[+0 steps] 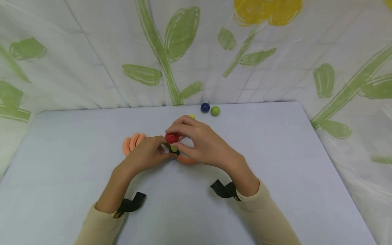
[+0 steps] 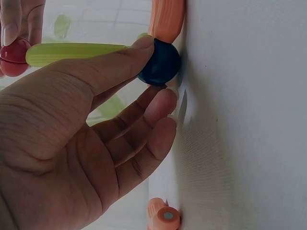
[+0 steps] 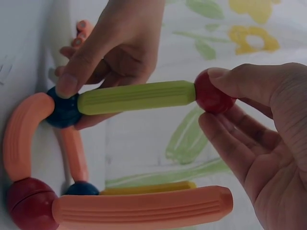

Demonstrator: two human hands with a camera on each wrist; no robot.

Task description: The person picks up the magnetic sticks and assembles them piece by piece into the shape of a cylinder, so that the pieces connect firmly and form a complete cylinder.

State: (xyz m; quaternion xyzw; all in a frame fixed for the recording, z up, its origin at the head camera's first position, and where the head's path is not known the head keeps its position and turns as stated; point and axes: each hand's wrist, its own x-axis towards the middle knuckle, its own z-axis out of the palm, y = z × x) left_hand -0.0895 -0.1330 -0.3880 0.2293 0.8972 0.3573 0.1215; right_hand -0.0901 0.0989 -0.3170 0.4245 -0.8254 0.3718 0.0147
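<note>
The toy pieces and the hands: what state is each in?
Right hand, pinching the upper red ball
Upper red ball, held
Green rod, upright
Left hand, gripping the dark blue ball
Dark blue ball, joined to green rod
Lower red ball, joined to long orange rod
Long orange rod, one end bare
Yellow rod, upright
Back blue ball, loose
Back green ball, loose
Three curved orange rods, side by side

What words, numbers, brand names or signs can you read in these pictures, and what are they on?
There are none that I can read in any view.
The red ball in the right hand, the dark blue ball in the left hand and the green stick between them show no letters or numbers, just lines along the stick.
The white backdrop shows leaves and flowers, no words.
</note>
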